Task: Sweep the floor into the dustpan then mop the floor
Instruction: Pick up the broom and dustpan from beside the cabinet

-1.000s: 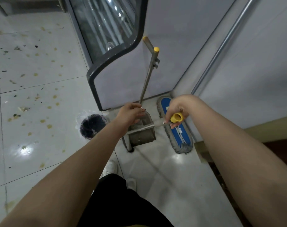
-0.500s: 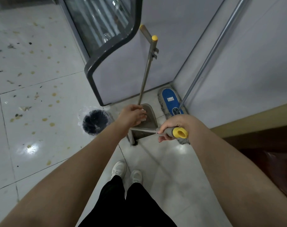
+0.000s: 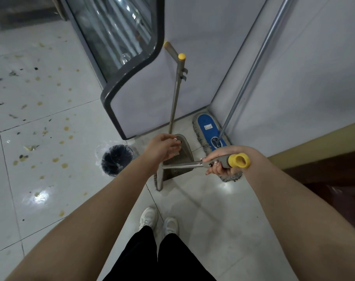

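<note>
The broom [image 3: 182, 165] is standing against the upright dustpan [image 3: 185, 152] by the display case [image 3: 152, 98], the right hand [image 3: 220, 166] gripping its handle just below the yellow cap. The left hand [image 3: 162, 148] is hovering over the dustpan's top with fingers loosely curled; contact cannot be told. A blue mop [image 3: 208, 126] is leaning in the corner.
</note>
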